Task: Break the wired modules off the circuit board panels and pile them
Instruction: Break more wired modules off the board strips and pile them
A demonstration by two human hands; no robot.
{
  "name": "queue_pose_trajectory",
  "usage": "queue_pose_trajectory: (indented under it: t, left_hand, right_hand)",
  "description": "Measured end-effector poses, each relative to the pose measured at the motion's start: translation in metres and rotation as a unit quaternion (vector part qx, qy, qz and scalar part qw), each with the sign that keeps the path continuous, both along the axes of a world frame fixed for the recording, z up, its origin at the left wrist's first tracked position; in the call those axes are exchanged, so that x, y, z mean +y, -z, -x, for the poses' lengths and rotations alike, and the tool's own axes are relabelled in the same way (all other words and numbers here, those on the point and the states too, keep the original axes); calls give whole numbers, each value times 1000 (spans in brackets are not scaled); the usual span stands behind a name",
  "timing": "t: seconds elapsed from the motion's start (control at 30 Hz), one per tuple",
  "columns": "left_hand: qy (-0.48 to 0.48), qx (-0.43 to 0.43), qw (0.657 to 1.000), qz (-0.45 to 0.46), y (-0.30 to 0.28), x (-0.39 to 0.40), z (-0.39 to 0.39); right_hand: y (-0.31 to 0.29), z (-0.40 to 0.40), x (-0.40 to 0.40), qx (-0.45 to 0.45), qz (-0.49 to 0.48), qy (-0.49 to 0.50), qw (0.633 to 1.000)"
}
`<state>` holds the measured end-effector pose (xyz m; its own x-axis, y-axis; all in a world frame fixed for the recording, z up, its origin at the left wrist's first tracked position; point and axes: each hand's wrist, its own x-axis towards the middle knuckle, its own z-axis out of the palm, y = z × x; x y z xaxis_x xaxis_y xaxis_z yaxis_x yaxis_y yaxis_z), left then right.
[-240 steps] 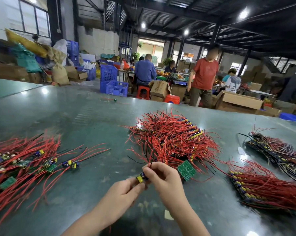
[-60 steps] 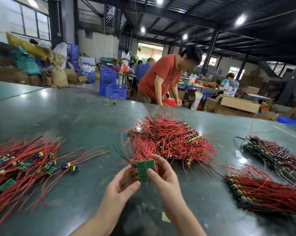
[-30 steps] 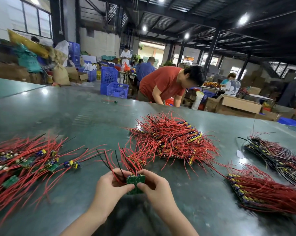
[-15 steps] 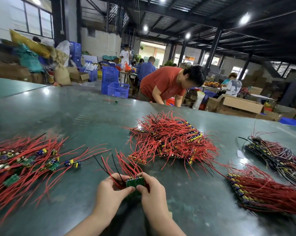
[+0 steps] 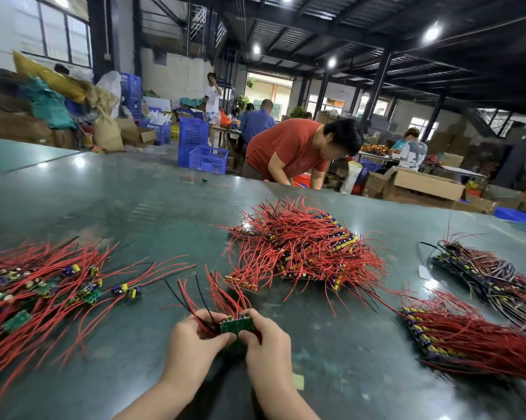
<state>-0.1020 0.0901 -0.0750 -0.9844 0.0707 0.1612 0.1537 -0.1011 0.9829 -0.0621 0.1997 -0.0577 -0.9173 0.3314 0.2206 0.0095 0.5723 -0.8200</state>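
A small green circuit board panel [image 5: 237, 325] with red and black wires standing up from it is held low over the table, near its front edge. My left hand [image 5: 195, 344] grips its left side and my right hand [image 5: 266, 341] grips its right side. To the left lies a spread pile of broken-off wired modules [image 5: 43, 286]. A big heap of wired panels [image 5: 301, 250] sits in the middle of the table. Two more stacks of wired panels, one near [image 5: 467, 338] and one farther back [image 5: 492, 274], lie on the right.
The dark green table [image 5: 119, 207] stretches far back and left. A small pale scrap [image 5: 298, 381] lies by my right wrist. Beyond the far edge a person in a red shirt [image 5: 292, 150] bends over, near blue crates [image 5: 207, 157] and cardboard boxes [image 5: 428, 183].
Both hands drew the panel down and toward me from in front of the middle heap, and now grip it closer together. The person in red bent lower behind the table.
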Motion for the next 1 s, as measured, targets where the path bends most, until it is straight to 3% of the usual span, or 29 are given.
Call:
queue_pose_trajectory:
  t: [0.2, 0.3, 0.37, 0.43, 0.5, 0.57, 0.67, 0.8, 1.0]
  left_hand:
    - [-7, 53, 991, -120, -10, 2, -2]
    - [-41, 47, 981, -182, -11, 1, 1]
    - [2, 20, 987, -162, -11, 2, 1]
    - [38, 14, 994, -98, -10, 3, -1]
    - [16, 22, 997, -70, -9, 3, 1]
    - [1, 24, 996, -80, -11, 1, 2]
    - [-9, 27, 996, -88, -14, -1, 3]
    - [34, 51, 995, -75, -15, -3, 0]
    - [34, 41, 996, -68, -15, -1, -1]
  right_hand:
    - [-13, 1, 8, 94, 175, -4, 980]
    - [-13, 4, 14, 103, 337, 10, 936]
    - [-15, 3, 10, 70, 423, -19, 903]
    - [-12, 1, 6, 46, 342, -32, 938]
    - [-7, 0, 6, 42, 125, 6, 991]
    - [-11, -1, 9, 84, -11, 42, 995]
    - [-17, -3, 10, 153, 24, 8, 988]
    - [-18, -2, 6, 136, 99, -36, 985]
    - [-20, 0, 12, 135, 54, -64, 987]
